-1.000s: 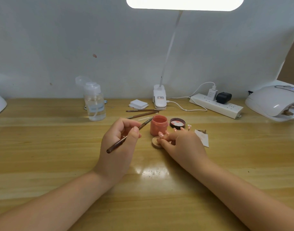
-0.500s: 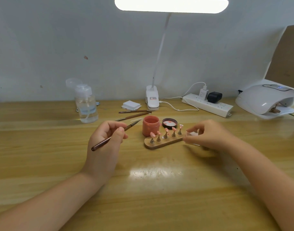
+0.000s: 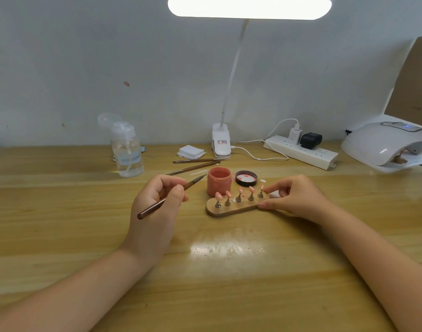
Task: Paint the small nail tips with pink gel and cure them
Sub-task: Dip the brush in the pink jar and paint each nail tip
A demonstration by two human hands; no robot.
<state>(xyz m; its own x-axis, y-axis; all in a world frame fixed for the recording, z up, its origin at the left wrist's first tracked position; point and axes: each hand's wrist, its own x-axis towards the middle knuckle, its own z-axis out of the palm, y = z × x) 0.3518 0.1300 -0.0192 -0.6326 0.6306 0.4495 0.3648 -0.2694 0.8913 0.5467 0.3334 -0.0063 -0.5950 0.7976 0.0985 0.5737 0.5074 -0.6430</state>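
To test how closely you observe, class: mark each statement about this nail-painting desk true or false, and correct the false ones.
1. The left hand holds a brush. True.
2. The gel jar has its lid on. False: the lid lies beside it, to its right.
3. Five nail tips stand on the wooden holder. True.
4. The right hand is lifting the jar. False: it grips the holder's right end.
5. The curing lamp sits at the desk's left end. False: far right.
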